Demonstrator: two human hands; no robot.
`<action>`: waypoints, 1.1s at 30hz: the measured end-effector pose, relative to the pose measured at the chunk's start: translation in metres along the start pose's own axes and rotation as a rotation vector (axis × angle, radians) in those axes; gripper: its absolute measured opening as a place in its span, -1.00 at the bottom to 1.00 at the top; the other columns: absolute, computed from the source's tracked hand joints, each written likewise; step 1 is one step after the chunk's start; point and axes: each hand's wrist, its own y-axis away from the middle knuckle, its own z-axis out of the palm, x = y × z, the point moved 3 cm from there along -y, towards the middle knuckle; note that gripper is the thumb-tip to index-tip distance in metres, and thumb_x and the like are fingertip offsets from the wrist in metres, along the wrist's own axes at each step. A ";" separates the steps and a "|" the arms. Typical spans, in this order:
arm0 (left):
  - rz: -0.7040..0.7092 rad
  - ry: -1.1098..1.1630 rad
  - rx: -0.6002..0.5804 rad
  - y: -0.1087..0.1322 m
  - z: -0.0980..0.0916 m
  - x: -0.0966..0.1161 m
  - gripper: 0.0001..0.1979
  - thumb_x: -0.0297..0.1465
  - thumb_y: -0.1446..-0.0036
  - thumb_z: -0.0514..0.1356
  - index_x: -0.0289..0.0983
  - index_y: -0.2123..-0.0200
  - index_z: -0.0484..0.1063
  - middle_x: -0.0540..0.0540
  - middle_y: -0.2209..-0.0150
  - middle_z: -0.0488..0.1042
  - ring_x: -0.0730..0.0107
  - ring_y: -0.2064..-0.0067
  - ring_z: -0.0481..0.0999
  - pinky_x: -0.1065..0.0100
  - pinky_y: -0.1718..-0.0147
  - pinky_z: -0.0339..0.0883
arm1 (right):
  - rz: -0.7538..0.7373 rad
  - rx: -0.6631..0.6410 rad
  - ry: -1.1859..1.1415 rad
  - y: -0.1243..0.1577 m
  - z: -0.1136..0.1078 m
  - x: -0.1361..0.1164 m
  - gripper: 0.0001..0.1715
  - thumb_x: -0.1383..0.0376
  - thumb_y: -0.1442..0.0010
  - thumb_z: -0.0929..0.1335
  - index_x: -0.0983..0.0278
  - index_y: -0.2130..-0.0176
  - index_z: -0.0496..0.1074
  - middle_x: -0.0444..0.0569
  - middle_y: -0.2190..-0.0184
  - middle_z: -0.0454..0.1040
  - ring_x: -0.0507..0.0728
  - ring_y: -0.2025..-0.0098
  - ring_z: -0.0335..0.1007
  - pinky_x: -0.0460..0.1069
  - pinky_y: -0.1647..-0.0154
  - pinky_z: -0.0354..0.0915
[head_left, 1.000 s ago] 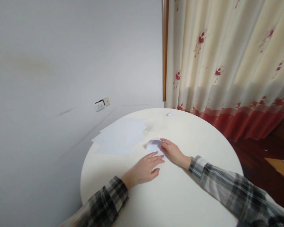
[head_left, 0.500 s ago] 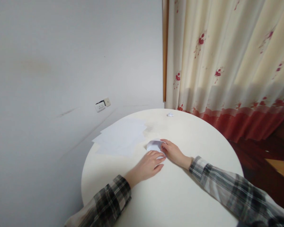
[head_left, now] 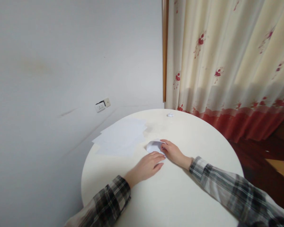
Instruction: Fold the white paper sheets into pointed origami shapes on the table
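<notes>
A small piece of white paper (head_left: pixel 154 146) lies in front of my hands on the round white table, its far edge curling up and a shaded inner side showing. My right hand (head_left: pixel 173 153) closes on the paper's right side, thumb and fingers pinching the raised edge. Over the near part of the paper rests my left hand (head_left: pixel 148 165), fingers stretched out and the thumb apart. Much of the paper's near side is hidden under the two hands.
Several overlapping white sheets (head_left: pixel 123 135) are spread on the left of the table (head_left: pixel 180 195). A crumpled bit of paper (head_left: pixel 170 115) sits near the far edge. Beyond are a wall with a socket (head_left: pixel 100 107) and a floral curtain (head_left: pixel 217 56).
My left hand has shifted very slightly, its fingers drawing closer together. My right hand and the paper stay almost where they were.
</notes>
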 end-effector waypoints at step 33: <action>-0.026 -0.120 0.055 -0.003 0.016 -0.012 -0.66 -0.41 -0.13 0.01 -0.28 0.00 0.24 -0.11 -0.02 0.33 0.34 -0.12 0.18 0.25 -0.10 0.06 | 0.099 -0.002 -0.101 -0.010 -0.010 0.021 -0.65 0.31 0.00 0.37 0.30 0.16 0.30 -0.03 0.28 0.39 0.09 0.22 0.27 -0.01 0.19 0.20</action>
